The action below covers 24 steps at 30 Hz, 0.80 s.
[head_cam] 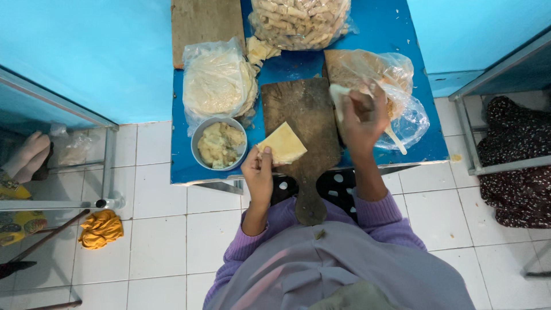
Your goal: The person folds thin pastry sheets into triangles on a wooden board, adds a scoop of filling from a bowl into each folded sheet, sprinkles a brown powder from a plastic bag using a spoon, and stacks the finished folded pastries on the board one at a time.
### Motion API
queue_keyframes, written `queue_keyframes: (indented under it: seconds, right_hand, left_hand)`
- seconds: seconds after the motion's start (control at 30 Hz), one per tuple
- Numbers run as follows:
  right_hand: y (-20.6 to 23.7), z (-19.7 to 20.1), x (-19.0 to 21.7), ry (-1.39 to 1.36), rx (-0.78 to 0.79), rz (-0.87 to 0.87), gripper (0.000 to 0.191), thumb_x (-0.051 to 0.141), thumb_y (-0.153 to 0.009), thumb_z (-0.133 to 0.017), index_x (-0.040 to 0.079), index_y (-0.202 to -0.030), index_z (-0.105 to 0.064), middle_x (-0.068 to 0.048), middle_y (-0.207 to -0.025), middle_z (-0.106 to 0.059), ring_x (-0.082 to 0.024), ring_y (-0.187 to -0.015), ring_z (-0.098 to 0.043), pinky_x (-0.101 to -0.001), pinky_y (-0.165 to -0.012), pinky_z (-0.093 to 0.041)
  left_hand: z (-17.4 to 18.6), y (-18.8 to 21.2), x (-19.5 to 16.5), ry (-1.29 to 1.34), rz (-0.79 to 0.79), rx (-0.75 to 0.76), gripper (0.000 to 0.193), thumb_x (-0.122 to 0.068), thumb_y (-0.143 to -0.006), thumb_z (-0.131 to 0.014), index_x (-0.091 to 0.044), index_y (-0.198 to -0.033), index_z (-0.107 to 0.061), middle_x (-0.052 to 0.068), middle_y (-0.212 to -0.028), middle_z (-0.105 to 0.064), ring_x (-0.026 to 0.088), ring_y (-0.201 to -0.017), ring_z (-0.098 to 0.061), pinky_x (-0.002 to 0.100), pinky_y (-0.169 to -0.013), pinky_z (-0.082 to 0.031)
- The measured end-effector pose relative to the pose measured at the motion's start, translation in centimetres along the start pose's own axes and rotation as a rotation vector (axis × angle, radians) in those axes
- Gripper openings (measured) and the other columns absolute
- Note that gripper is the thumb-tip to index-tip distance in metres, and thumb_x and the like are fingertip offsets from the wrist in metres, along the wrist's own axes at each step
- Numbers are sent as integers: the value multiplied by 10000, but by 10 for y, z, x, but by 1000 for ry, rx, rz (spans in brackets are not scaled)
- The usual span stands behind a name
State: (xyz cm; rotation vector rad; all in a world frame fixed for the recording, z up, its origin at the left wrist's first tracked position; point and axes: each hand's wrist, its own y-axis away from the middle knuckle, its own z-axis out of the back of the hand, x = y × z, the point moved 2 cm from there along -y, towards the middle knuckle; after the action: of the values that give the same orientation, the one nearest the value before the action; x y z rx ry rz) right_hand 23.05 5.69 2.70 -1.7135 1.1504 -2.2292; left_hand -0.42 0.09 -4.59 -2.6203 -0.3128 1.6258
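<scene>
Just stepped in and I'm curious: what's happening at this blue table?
A person sits at a blue table. Their left hand holds a folded pale yellow wrapper over a wooden board. Their right hand holds a white spoon by a clear plastic bag. A metal bowl of filling and a bagged stack of wrappers lie beside the board.

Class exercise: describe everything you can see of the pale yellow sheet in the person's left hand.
The pale yellow sheet is thin, flat and roughly square, dough-like in look, turned cornerwise like a diamond. The left hand pinches its lower left corner; the rest lies over the dark wooden board on the blue table.
</scene>
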Motion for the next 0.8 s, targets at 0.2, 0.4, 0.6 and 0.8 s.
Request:
queue_keyframes:
  seconds: [0.2, 0.4, 0.6, 0.8]
  right_hand:
    - [15, -46, 15, 390, 467, 199, 463, 62, -892, -751, -40, -1319, -606, -192, -1080, -737, -394, -977, -707, -440, -814, -559]
    - [42, -26, 46, 236, 361, 242, 391, 71, -969, -794, 101, -1291, -574, -133, -1304, -723, -325, -1156, -743, -419, -984, -585]
    - [61, -22, 70, 212, 510, 384, 549, 116, -808, -859, 47, -1279, -586, -166, -1205, -700, -381, -1079, -696, -439, -929, -566]
    - [63, -24, 55, 136, 476, 261, 485, 11, -916, -803, 61, -1354, -601, -88, -1138, -749, -244, -1045, -761, -341, -902, -603]
  left_hand:
    - [0, -1, -8, -49, 7, -27, 179, -107, -1072, -556, 60, -1049, -615, 77, -947, -710, 107, -806, -699, 312, -684, -635]
    - [-5, -1, -8, -23, 20, 41, 176, -107, -1062, -539, 55, -1069, -607, 29, -937, -680, 75, -841, -701, 299, -746, -662]
    - [-16, 8, -4, -291, -14, 76, 159, -114, -1051, -631, 37, -1053, -679, -52, -767, -597, -18, -657, -480, 193, -530, -350]
    - [-21, 9, -11, -276, -20, 69, 140, -117, -1030, -634, 10, -1052, -689, -77, -741, -590, -34, -637, -494, 192, -521, -377]
